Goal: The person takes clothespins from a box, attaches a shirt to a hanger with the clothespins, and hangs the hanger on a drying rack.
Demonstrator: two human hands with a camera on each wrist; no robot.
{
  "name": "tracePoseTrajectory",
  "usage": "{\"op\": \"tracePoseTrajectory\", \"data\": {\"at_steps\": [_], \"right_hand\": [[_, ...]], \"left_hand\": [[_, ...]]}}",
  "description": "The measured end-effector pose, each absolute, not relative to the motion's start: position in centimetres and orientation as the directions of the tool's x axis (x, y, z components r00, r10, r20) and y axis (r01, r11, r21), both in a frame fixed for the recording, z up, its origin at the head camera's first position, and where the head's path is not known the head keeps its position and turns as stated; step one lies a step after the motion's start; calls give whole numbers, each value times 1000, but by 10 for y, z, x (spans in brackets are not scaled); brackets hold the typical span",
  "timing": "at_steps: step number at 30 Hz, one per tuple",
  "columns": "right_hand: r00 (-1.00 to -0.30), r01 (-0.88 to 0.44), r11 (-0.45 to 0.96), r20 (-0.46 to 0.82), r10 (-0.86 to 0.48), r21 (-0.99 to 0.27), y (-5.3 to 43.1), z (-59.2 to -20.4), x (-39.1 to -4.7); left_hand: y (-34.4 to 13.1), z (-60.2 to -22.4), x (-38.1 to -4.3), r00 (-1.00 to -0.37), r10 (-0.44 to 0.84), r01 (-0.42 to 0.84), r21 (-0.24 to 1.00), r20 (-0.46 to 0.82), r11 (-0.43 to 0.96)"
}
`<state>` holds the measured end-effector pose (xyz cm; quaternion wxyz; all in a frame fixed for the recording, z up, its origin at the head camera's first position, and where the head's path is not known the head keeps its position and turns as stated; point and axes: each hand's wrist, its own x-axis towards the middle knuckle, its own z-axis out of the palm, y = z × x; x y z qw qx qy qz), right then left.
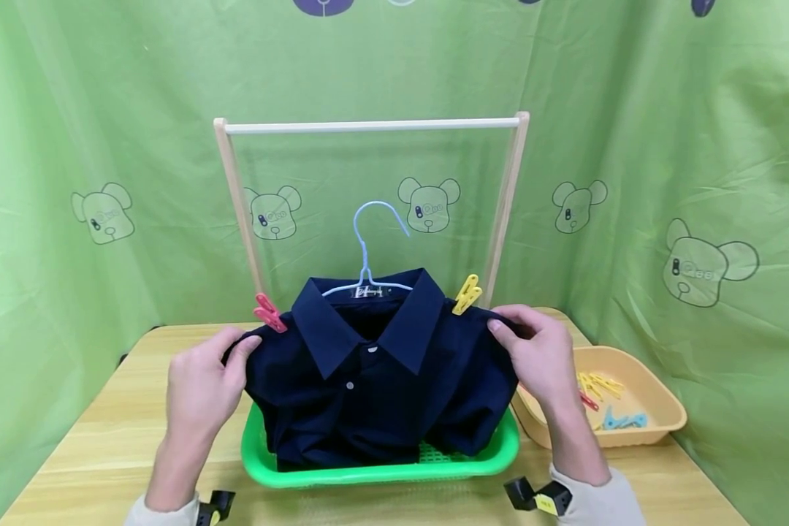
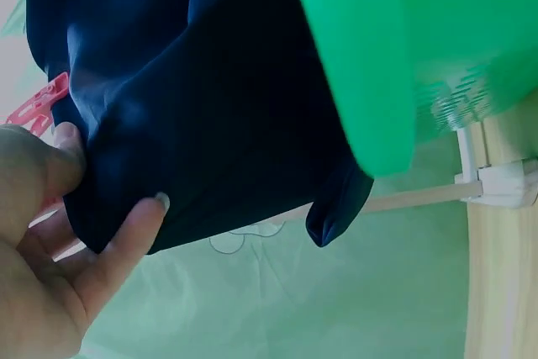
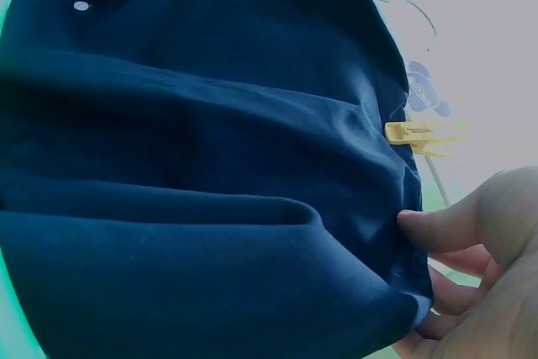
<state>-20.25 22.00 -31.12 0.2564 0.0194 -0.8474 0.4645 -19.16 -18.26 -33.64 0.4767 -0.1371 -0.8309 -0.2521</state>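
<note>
A dark navy collared shirt (image 1: 381, 409) with pale buttons hangs on a light blue wire hanger (image 1: 364, 256), its hook bare above the collar. A red clothespin (image 1: 270, 313) clips one shoulder and a yellow clothespin (image 1: 467, 295) the other. My left hand (image 1: 205, 376) pinches the shirt at the left shoulder, just outside the red clothespin. At the opposite shoulder my right hand (image 1: 540, 358) pinches the cloth between thumb and fingers, as the right wrist view also shows. The shirt's lower part lies bunched in a green basket (image 1: 381, 476).
Behind the shirt stands a drying rack with a white bar (image 1: 375, 126) and wooden posts. An orange tray (image 1: 651, 380) at the right holds several yellow, blue and red clothespins. The wooden table (image 1: 98, 431) ends against a green curtain (image 1: 52, 109) with bear drawings.
</note>
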Motion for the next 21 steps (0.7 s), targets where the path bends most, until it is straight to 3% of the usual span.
{"op": "tracePoseTrajectory", "data": {"at_steps": [5, 13, 21], "right_hand": [[-867, -270, 569, 453, 207, -777, 219, -312, -203], [-867, -278, 569, 457, 199, -774, 219, -312, -204], [-877, -269, 555, 438, 196, -787, 219, -312, -205]], "left_hand": [[-181, -336, -191, -483, 26, 460, 228, 875, 858], [-183, -336, -190, -523, 4, 438, 264, 852, 859], [-183, -337, -191, -516, -7, 459, 284, 856, 842]]}}
